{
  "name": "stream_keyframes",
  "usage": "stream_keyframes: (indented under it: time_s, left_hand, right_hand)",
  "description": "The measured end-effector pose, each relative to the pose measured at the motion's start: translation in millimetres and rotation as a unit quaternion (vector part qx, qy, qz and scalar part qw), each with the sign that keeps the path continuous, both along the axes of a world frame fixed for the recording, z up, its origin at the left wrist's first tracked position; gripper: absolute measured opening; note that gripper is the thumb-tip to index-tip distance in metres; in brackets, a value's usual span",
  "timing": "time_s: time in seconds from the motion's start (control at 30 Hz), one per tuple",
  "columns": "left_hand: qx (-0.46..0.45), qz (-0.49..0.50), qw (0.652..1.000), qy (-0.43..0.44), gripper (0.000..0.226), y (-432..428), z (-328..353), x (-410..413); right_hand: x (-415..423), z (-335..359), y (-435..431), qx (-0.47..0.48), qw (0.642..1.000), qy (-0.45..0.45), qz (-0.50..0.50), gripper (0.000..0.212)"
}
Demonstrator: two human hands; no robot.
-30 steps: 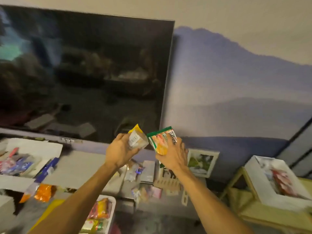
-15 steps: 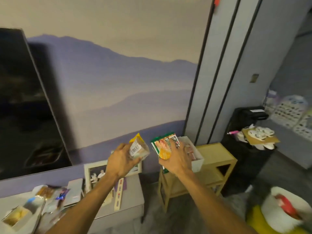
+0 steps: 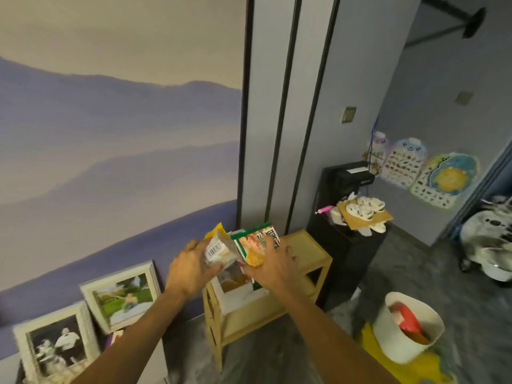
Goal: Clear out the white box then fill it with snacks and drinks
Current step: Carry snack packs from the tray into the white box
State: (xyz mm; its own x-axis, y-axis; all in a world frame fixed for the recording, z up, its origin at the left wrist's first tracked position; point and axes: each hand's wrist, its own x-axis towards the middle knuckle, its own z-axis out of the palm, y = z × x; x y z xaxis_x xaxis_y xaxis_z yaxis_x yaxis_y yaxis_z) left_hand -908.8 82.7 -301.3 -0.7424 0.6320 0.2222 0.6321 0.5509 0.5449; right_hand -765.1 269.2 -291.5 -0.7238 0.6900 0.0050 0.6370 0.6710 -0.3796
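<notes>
Gripping a clear, yellow-topped plastic snack packet (image 3: pixel 219 250) in the left hand (image 3: pixel 191 268), a glossy green foil packet (image 3: pixel 256 245) in the right hand (image 3: pixel 273 268), both just above the white cardboard box (image 3: pixel 241 299). Released early, might glance off its rim and fall outside.

Both arms were bare all the way. L forearm (image 3: pixel 133 336) and R forearm (image 3: pixel 327 336) showed uncovered from the wrist to the btm edge of the view, long and lean, widening toward the elbow end. L hand (image 3: pixel 191 268) and R hand (image 3: pixel 273 268) were bare too, mostly their backs vis., w/ knuckles and wrist bones showing as low bumps. Nails were too small to make out. Both forearms' outlines went soft w/ blur near the btm edge.
</notes>
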Motion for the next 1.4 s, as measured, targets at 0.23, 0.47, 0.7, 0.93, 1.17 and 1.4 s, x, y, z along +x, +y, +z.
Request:
stream_keyframes:
  time_s: [0.23,0.47,0.7,0.93,1.17,1.4]
  left_hand:
    - [-0.013,0.034,0.998,-0.045,0.07,78,-24,-70]
    - [-0.042,0.076,0.992,-0.094,0.068,127,-67,-124]
    - [-0.036,0.152,0.977,-0.147,0.063,171,-131,-150]
    - [-0.096,0.189,0.962,-0.172,0.069,202,-194,-141]
    - [-0.168,0.191,0.957,-0.137,0.074,199,-243,-142]
    - [-0.226,0.148,0.96,-0.077,0.095,201,-270,-145]
  right_hand:
    - [-79,-28,78,-0.009,1.0,-0.004,-0.021,0.109]
    - [-158,-74,148,-0.01,0.997,-0.073,0.034,0.1]
    - [-230,-114,196,-0.037,0.992,-0.089,0.086,0.102]
    - [-282,-187,207,-0.044,0.975,-0.133,0.171,0.105]
    - [-289,-251,191,-0.088,0.974,-0.154,0.14,0.095]
    - [-279,-245,191,-0.069,0.976,-0.156,0.135,0.104]
